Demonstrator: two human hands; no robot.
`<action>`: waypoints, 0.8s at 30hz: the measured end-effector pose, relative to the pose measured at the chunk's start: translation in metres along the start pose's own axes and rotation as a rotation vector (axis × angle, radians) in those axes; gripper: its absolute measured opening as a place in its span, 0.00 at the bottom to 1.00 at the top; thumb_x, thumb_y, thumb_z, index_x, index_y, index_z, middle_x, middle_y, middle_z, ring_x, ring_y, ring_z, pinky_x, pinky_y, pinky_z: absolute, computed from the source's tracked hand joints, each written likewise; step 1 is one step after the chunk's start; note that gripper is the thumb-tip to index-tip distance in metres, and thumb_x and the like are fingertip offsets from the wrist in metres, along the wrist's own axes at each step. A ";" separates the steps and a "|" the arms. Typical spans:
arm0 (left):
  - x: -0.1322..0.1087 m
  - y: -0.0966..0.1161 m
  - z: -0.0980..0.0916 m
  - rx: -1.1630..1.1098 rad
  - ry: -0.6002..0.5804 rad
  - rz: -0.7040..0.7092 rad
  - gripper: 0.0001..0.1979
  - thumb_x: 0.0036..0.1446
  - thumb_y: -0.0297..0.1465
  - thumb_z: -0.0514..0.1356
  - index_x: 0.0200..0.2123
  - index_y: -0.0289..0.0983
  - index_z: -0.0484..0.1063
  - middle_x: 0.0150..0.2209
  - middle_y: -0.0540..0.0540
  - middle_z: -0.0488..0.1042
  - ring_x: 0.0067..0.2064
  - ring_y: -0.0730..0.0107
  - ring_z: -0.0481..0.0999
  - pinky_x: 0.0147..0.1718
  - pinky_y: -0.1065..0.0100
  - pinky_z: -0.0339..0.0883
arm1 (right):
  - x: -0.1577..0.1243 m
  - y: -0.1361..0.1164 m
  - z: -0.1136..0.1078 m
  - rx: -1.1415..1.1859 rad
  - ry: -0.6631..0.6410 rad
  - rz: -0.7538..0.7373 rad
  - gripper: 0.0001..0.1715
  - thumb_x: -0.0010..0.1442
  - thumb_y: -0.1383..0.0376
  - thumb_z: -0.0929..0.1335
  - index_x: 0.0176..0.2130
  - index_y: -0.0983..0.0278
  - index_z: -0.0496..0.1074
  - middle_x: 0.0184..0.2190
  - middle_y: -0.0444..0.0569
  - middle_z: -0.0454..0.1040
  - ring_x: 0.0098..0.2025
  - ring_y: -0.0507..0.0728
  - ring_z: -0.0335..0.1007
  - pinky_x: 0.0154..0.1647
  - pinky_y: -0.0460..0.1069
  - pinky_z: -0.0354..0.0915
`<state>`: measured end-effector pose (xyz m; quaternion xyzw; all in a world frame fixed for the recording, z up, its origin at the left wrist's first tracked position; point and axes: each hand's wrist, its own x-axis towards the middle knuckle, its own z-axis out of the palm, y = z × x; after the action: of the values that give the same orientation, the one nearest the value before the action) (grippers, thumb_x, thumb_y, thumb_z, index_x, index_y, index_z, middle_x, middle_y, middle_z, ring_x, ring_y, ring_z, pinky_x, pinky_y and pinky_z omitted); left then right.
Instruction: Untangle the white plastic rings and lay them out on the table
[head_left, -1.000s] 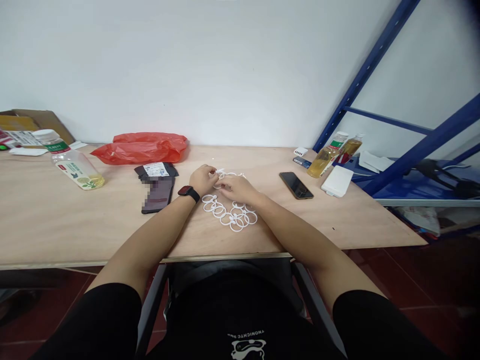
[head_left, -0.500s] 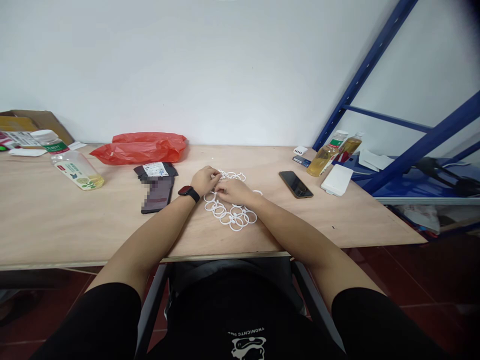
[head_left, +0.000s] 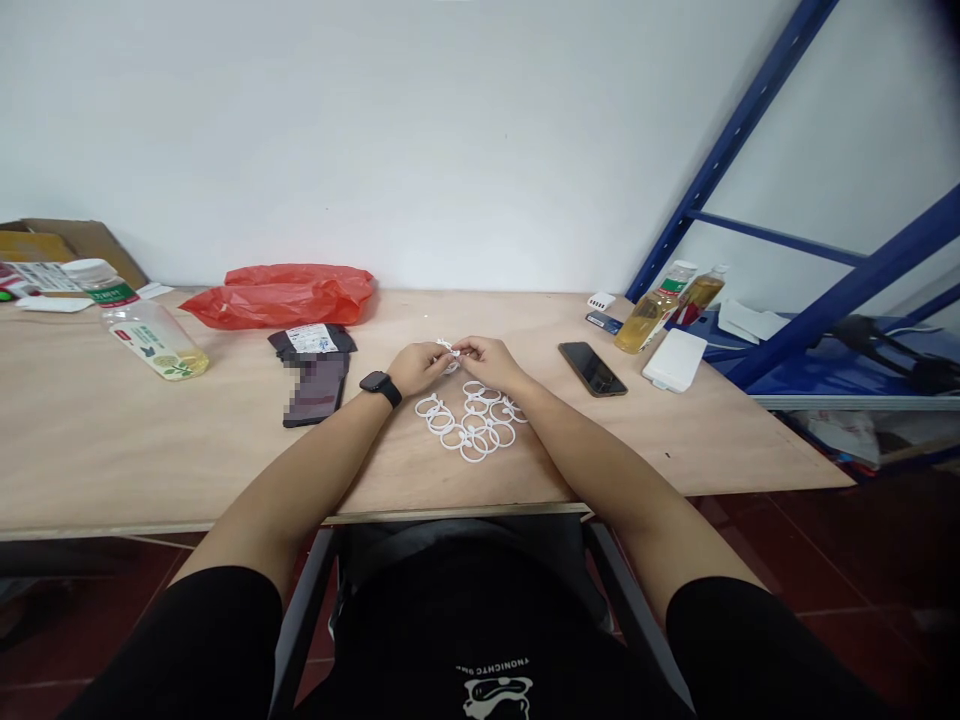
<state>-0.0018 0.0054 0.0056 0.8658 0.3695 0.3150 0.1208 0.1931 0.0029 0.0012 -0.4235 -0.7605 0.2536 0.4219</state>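
White curtain rings (head_left: 473, 452), several of them, each with a small knob or eyelet, lie overlapping on the wooden table between my forearms. Just beyond them, both hands meet at a small bunch of white rings (head_left: 448, 346). My left hand (head_left: 420, 367) pinches this bunch from the left, fingers closed. From the right, my right hand (head_left: 487, 360) has its thumb and fingers closed on the same bunch. Fingers cover part of the held rings, so how they are joined is unclear. A dark watch (head_left: 381, 386) is on my left wrist.
A phone (head_left: 592, 368), a white case (head_left: 673, 359) and drink bottles (head_left: 651, 315) stand or lie on the right. To the left are a dark package (head_left: 315, 385), a red plastic bag (head_left: 281, 297) and another bottle (head_left: 154, 330). A blue shelf frame (head_left: 825, 262) adjoins the table's right side.
My right hand has moved back and right, off the near rings. Rings that lay spread behind my hands are now bunched between my fingers. The watch face went from red to dark.
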 end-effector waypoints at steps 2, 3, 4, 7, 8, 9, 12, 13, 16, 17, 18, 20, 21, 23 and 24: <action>0.000 -0.001 0.000 -0.006 -0.006 0.013 0.18 0.65 0.38 0.50 0.35 0.35 0.77 0.32 0.44 0.77 0.33 0.69 0.71 0.34 0.68 0.62 | 0.000 0.001 0.001 0.028 0.005 0.010 0.16 0.53 0.67 0.66 0.40 0.66 0.78 0.32 0.47 0.79 0.29 0.50 0.70 0.34 0.45 0.66; 0.000 -0.002 0.000 -0.008 -0.008 0.020 0.18 0.65 0.37 0.50 0.36 0.35 0.77 0.32 0.44 0.77 0.33 0.68 0.72 0.35 0.68 0.62 | 0.000 0.001 0.001 0.037 0.012 0.016 0.15 0.53 0.67 0.66 0.40 0.66 0.78 0.31 0.46 0.79 0.29 0.50 0.70 0.34 0.45 0.65; 0.000 -0.002 0.000 -0.007 -0.010 0.029 0.18 0.66 0.37 0.50 0.36 0.35 0.78 0.33 0.44 0.77 0.34 0.68 0.72 0.35 0.68 0.62 | 0.001 0.002 0.001 0.046 0.020 0.024 0.15 0.53 0.67 0.66 0.39 0.66 0.79 0.31 0.46 0.78 0.29 0.50 0.69 0.34 0.45 0.65; 0.000 -0.002 0.000 0.003 -0.004 0.051 0.18 0.66 0.38 0.50 0.37 0.35 0.78 0.34 0.43 0.78 0.35 0.67 0.73 0.36 0.67 0.62 | 0.001 0.003 0.000 0.073 0.028 0.050 0.15 0.52 0.67 0.67 0.39 0.66 0.79 0.29 0.46 0.78 0.28 0.50 0.69 0.33 0.45 0.65; 0.000 -0.002 0.000 0.003 -0.001 0.053 0.18 0.66 0.38 0.50 0.38 0.35 0.78 0.34 0.43 0.78 0.35 0.67 0.73 0.37 0.67 0.62 | 0.002 0.004 0.000 0.083 0.026 0.056 0.15 0.52 0.66 0.67 0.38 0.66 0.79 0.29 0.46 0.78 0.28 0.50 0.69 0.32 0.45 0.65; 0.000 -0.002 0.000 0.001 0.000 0.052 0.18 0.66 0.38 0.51 0.38 0.35 0.78 0.35 0.43 0.78 0.35 0.67 0.73 0.37 0.67 0.62 | 0.002 0.004 0.000 0.089 0.020 0.061 0.14 0.52 0.65 0.67 0.38 0.66 0.79 0.29 0.46 0.78 0.28 0.50 0.69 0.32 0.45 0.64; 0.000 -0.002 -0.001 -0.001 -0.004 0.039 0.18 0.66 0.39 0.51 0.38 0.36 0.78 0.35 0.44 0.78 0.35 0.67 0.74 0.37 0.67 0.63 | 0.001 0.004 0.000 0.082 0.012 0.062 0.14 0.52 0.62 0.68 0.37 0.66 0.79 0.28 0.46 0.77 0.27 0.50 0.68 0.31 0.45 0.64; 0.000 -0.001 -0.001 0.001 -0.007 0.036 0.18 0.67 0.39 0.51 0.38 0.36 0.78 0.35 0.44 0.78 0.35 0.67 0.74 0.37 0.68 0.63 | 0.001 0.004 0.000 0.076 0.013 0.060 0.14 0.52 0.62 0.69 0.36 0.66 0.79 0.28 0.46 0.77 0.27 0.50 0.68 0.31 0.45 0.64; 0.000 0.000 -0.001 0.019 -0.003 0.035 0.18 0.66 0.39 0.51 0.37 0.37 0.78 0.34 0.44 0.78 0.35 0.67 0.73 0.37 0.68 0.62 | 0.001 0.004 0.001 0.061 0.021 0.054 0.13 0.53 0.62 0.68 0.36 0.66 0.79 0.28 0.46 0.78 0.27 0.50 0.68 0.31 0.45 0.64; 0.000 0.000 -0.001 0.027 -0.001 0.039 0.18 0.66 0.39 0.52 0.36 0.37 0.78 0.34 0.44 0.78 0.35 0.68 0.73 0.36 0.68 0.62 | 0.001 0.004 0.001 0.054 0.025 0.055 0.13 0.52 0.63 0.68 0.36 0.66 0.79 0.28 0.46 0.78 0.27 0.50 0.68 0.31 0.45 0.64; 0.000 0.001 0.000 0.034 0.001 0.046 0.18 0.66 0.40 0.52 0.36 0.36 0.78 0.33 0.44 0.78 0.34 0.68 0.73 0.36 0.68 0.62 | 0.001 0.003 0.001 0.044 0.032 0.058 0.12 0.52 0.64 0.68 0.35 0.66 0.79 0.28 0.45 0.78 0.27 0.50 0.68 0.31 0.45 0.64; 0.000 0.002 0.000 0.042 0.001 0.071 0.18 0.66 0.40 0.52 0.35 0.36 0.78 0.32 0.44 0.77 0.33 0.68 0.73 0.34 0.68 0.61 | 0.001 0.001 0.001 0.015 0.043 0.067 0.12 0.51 0.66 0.67 0.34 0.65 0.79 0.27 0.45 0.78 0.27 0.50 0.69 0.31 0.45 0.63; 0.000 0.002 0.001 0.046 0.001 0.086 0.18 0.66 0.40 0.52 0.35 0.36 0.78 0.32 0.44 0.77 0.33 0.68 0.72 0.34 0.68 0.61 | 0.001 0.000 0.001 -0.001 0.048 0.071 0.12 0.50 0.67 0.67 0.34 0.65 0.79 0.27 0.45 0.78 0.28 0.50 0.69 0.31 0.45 0.63; 0.000 0.002 0.002 0.054 0.002 0.114 0.18 0.66 0.40 0.52 0.36 0.36 0.78 0.32 0.44 0.77 0.32 0.68 0.72 0.33 0.68 0.61 | 0.001 -0.002 0.001 -0.025 0.055 0.073 0.12 0.49 0.68 0.66 0.32 0.65 0.79 0.26 0.44 0.77 0.27 0.50 0.69 0.30 0.44 0.63; 0.000 0.001 0.003 0.059 0.001 0.124 0.18 0.66 0.40 0.52 0.36 0.36 0.77 0.32 0.44 0.77 0.33 0.68 0.72 0.33 0.68 0.61 | 0.001 -0.002 0.001 -0.033 0.058 0.072 0.11 0.49 0.68 0.66 0.32 0.65 0.79 0.25 0.44 0.77 0.27 0.50 0.69 0.30 0.44 0.62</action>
<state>0.0009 0.0048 0.0041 0.8901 0.3241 0.3115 0.0753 0.1913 0.0021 0.0029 -0.4646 -0.7362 0.2438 0.4274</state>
